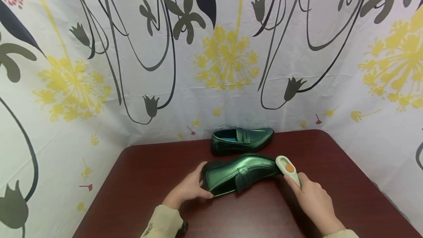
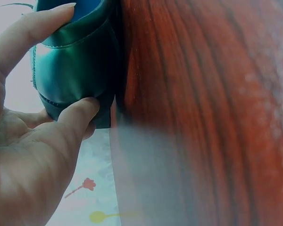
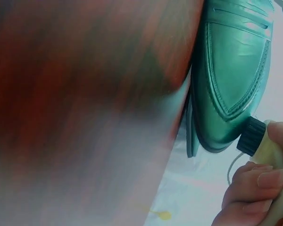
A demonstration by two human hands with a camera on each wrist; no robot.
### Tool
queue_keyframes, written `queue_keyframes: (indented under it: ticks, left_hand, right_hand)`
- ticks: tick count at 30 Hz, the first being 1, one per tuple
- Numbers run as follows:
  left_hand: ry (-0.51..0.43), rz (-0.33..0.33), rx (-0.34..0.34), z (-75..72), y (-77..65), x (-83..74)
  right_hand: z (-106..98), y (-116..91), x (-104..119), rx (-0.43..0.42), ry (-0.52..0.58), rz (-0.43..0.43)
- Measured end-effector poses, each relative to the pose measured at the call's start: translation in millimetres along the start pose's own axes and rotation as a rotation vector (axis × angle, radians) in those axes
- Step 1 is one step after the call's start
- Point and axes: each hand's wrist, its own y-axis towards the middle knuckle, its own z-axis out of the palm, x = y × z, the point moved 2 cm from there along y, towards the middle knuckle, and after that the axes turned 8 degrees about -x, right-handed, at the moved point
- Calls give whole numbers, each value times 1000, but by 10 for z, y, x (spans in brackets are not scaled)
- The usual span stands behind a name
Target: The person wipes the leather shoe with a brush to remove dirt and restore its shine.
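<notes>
A shiny green loafer [image 1: 228,173] is tilted onto its side above the table, its opening towards me. My left hand [image 1: 190,186] grips it by the heel; in the left wrist view the thumb lies over the rim and fingers press the heel block [image 2: 104,113]. In my right hand [image 1: 315,197] is a small brush [image 1: 288,168] with a pale handle and an orange spot. Its dark bristles [image 3: 251,136] meet the loafer's toe [image 3: 219,134] at the side. The matching loafer [image 1: 257,140] stands upright behind, toe to the right.
The dark red-brown wooden table [image 1: 158,164] has rounded far corners. A white cloth [image 1: 185,109] with printed flowers hangs behind it and along both sides. Close to the left sleeve lies a dark object [image 1: 183,227], mostly hidden.
</notes>
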Motion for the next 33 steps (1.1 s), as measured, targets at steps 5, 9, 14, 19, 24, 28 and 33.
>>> queue_keyframes:
  ticks: [5,9,14,19,24,28,33]
  left_hand:
    - [-3,12,-2,-8,5,5]
    - [-4,11,-1,-8,3,5]
    - [-4,5,-3,-11,-3,-15]
    - [-14,7,-3,-20,-16,-37]
    - [-21,-6,-3,-30,-24,-41]
    - [-23,-19,-1,-31,-20,-34]
    - [-21,-11,2,-19,-14,-23]
  right_hand:
    - [50,49,135,4,8,-18]
    - [82,70,236,6,19,-35]
    - [124,90,349,-30,13,-73]
    - [189,102,468,-93,-5,-126]
    - [235,107,603,-126,-21,-165]
    - [287,111,726,-112,-26,-186]
    - [361,115,895,-77,-36,-214]
